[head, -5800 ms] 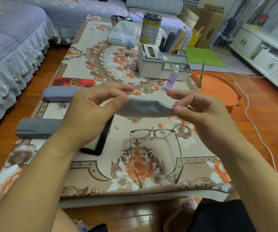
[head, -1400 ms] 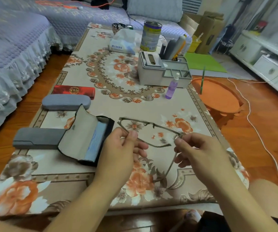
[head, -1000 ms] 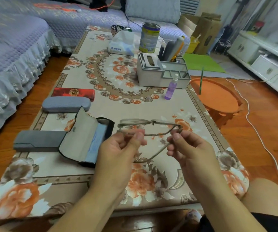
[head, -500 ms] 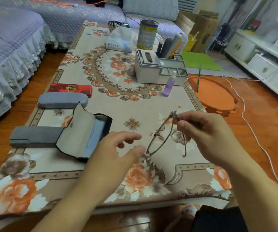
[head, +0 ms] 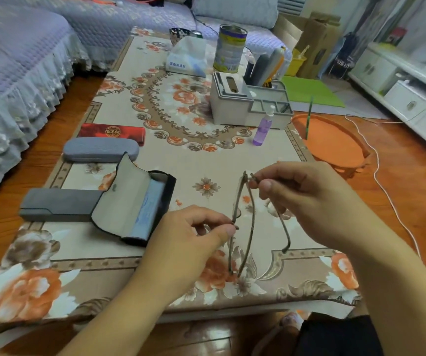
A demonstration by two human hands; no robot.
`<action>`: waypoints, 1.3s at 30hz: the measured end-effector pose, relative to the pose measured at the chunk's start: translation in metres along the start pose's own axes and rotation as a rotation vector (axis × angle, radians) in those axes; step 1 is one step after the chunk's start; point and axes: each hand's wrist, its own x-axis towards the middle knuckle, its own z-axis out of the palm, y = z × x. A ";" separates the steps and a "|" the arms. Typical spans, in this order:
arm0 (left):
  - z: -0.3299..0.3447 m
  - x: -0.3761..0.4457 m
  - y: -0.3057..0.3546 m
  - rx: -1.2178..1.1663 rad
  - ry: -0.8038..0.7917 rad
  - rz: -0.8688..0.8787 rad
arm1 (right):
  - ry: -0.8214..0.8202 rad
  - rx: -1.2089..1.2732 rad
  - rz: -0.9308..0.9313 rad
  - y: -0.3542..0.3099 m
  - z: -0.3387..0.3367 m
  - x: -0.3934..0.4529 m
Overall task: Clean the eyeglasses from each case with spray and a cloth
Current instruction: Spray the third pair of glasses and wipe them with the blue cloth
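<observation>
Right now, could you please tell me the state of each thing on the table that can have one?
Thin metal-framed eyeglasses: held off the table, temples unfolded.
Left hand: pinching the frame's near end.
Right hand: pinching the frame's far end.
Black flap case: open, blue cloth inside.
Grey rounded hard case: closed.
Grey rectangular case: closed.
Red case: closed.
Purple spray bottle: upright.

Your desk cover (head: 206,160) is beige, patterned with orange and brown flowers and a brown scrolled oval. The thin metal-framed eyeglasses (head: 245,222) in your hands read dull bronze-grey. The open soft case (head: 132,201) is black outside, grey-lined, with a pale blue cloth (head: 146,210) inside. Beside it: two grey cases (head: 60,204) (head: 100,150), a red one with a gold emblem (head: 111,131), and a clear purple spray bottle (head: 262,129) with a white cap.
</observation>
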 end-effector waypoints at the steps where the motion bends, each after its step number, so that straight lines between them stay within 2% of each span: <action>1: 0.001 0.000 0.000 -0.043 -0.015 -0.015 | 0.004 0.042 0.009 -0.001 0.001 0.000; 6: 0.005 0.000 -0.005 -0.228 0.063 -0.078 | 0.056 0.348 0.087 0.002 0.018 -0.002; 14: 0.007 0.000 -0.009 -0.407 0.164 -0.151 | 0.366 0.310 0.223 0.020 0.058 -0.028; 17: 0.009 -0.002 -0.009 -0.430 0.183 -0.163 | 0.408 0.374 0.262 0.017 0.071 -0.033; 20: 0.012 -0.005 -0.012 -0.414 0.218 -0.163 | 0.373 0.472 0.270 0.012 0.087 -0.033; 29: -0.004 -0.001 -0.016 -0.331 0.326 -0.168 | 0.282 0.307 0.254 0.008 0.102 -0.016; 32: -0.015 0.002 -0.014 -0.334 0.386 -0.177 | 0.174 0.227 0.174 -0.001 0.111 0.005; 34: -0.032 0.004 -0.007 -0.308 0.366 -0.164 | 0.082 0.201 0.113 -0.009 0.106 0.027; 37: -0.078 0.008 0.001 0.038 0.316 -0.078 | -0.102 0.036 0.015 -0.018 0.084 0.082; 39: -0.110 0.009 0.002 0.197 0.456 -0.047 | -0.237 -0.173 -0.122 -0.024 0.074 0.119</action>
